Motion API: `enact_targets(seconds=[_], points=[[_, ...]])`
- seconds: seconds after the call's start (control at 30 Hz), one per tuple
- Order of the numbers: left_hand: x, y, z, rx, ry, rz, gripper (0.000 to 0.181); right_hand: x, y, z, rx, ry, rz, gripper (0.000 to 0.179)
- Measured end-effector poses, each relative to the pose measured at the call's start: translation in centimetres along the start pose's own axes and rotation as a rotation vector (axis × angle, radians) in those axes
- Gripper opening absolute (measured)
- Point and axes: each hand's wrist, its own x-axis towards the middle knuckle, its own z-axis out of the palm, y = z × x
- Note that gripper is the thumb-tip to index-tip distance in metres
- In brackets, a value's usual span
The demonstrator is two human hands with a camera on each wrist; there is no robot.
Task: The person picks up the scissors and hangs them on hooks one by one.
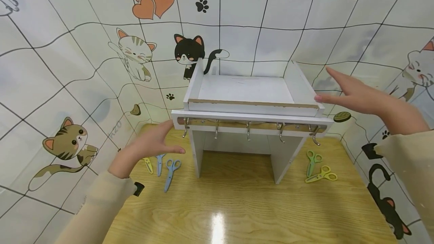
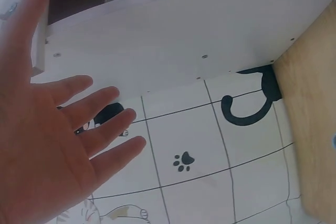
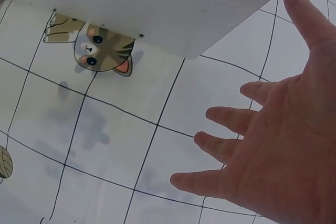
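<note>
A small white shelf [image 1: 251, 106] stands on two side panels, with a tray-like top and a front rail of several metal hooks [image 1: 248, 133]. My left hand [image 1: 152, 142] is at the rail's left end, fingers extended and thumb apart. In the left wrist view its fingers [image 2: 113, 124] are spread beside the white side panel [image 2: 157, 40], holding nothing. On the other side, my right hand [image 1: 359, 95] is at the top tray's right wall, thumb tip right at the edge. The right wrist view shows its fingers [image 3: 220, 148] straight and spread, the palm bare.
Left of the shelf lie two blue scissors [image 1: 170, 174] and a yellow pair [image 1: 148, 165]. Green scissors [image 1: 311, 165] and yellow scissors [image 1: 320, 176] lie to its right on the wooden table [image 1: 237, 210]. Cat-print sheeting [image 1: 257, 40] encloses the back and sides.
</note>
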Motion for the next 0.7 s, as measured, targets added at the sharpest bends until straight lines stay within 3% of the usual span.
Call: enact_targets(seconds=[0.27,0.5,0.7], points=[[0.1,0.0,2.3,-0.037,-0.009,-0.013,0.108,-0.7,1.4,0.4,0.037,0.007,0.049,0.097],[0.1,0.0,4.6,-0.034,0.032,-0.042,0.101,-1.2,3.1,1.2,0.022,0.002,0.095,0.099],[0.0,0.3,6.3,-0.128,0.079,-0.054,0.097,-1.7,4.8,2.3,0.001,-0.006,0.127,0.100]])
